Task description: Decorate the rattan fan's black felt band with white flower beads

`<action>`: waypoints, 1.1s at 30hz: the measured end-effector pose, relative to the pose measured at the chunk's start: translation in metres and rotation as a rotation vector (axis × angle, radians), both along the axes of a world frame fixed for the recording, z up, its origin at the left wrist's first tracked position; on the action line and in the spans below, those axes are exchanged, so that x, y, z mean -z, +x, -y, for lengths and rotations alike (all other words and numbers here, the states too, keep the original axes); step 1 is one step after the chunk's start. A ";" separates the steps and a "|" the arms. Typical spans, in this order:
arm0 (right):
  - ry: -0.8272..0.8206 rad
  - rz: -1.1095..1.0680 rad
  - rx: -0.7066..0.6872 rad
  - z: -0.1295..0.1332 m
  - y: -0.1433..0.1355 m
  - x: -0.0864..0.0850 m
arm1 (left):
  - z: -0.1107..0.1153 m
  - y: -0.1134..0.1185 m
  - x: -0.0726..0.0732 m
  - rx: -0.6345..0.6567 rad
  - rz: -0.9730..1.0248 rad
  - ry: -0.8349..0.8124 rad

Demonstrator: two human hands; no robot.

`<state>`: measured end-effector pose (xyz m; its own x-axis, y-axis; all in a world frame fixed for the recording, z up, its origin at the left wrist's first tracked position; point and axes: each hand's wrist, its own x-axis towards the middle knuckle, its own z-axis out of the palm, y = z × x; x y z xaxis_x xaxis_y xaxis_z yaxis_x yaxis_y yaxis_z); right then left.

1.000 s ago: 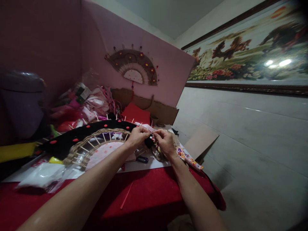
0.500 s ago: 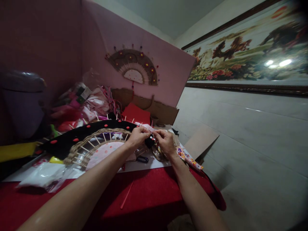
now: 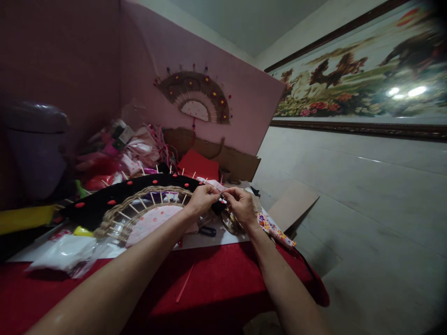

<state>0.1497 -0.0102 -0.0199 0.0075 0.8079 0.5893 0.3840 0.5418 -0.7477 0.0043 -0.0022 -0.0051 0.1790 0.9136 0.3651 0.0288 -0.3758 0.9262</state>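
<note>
My left hand (image 3: 202, 200) is closed in a pinch at the right end of a large fan-shaped craft piece. Fingertip to fingertip with it, my right hand (image 3: 240, 205) pinches too. What each holds is too small to make out. Small white and red beads (image 3: 222, 200) show just below the fingertips. The fan has a black band (image 3: 146, 184) with red dots, a braided cord border (image 3: 112, 211), pale sticks and a pink dotted half-round centre (image 3: 150, 223). My left forearm covers part of its lower edge.
Dark-handled scissors (image 3: 207, 231) lie below my hands. A clear roll of tape (image 3: 228, 222) and flowered fabric (image 3: 275, 230) are at the right. A white bag (image 3: 66, 251) and thin red strip (image 3: 185, 284) lie nearer. A finished fan (image 3: 195, 97) hangs on the pink board.
My hands stay together at the fan's right end, with only slight finger movement. The white beads show a little differently beneath the fingertips. The whole view has shifted very slightly.
</note>
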 end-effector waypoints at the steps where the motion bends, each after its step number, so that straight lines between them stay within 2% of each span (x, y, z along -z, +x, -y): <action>1: 0.001 0.000 -0.002 0.001 0.000 0.000 | 0.000 0.000 0.000 0.005 -0.007 0.002; 10: -0.031 -0.037 0.005 0.001 -0.001 0.000 | -0.001 0.001 0.002 -0.005 -0.048 0.010; 23: 0.090 0.144 0.096 0.004 -0.002 -0.004 | 0.000 0.002 0.002 -0.009 -0.098 0.036; 33: 0.120 0.262 0.077 0.006 -0.002 -0.005 | 0.001 0.002 0.003 -0.027 -0.176 0.064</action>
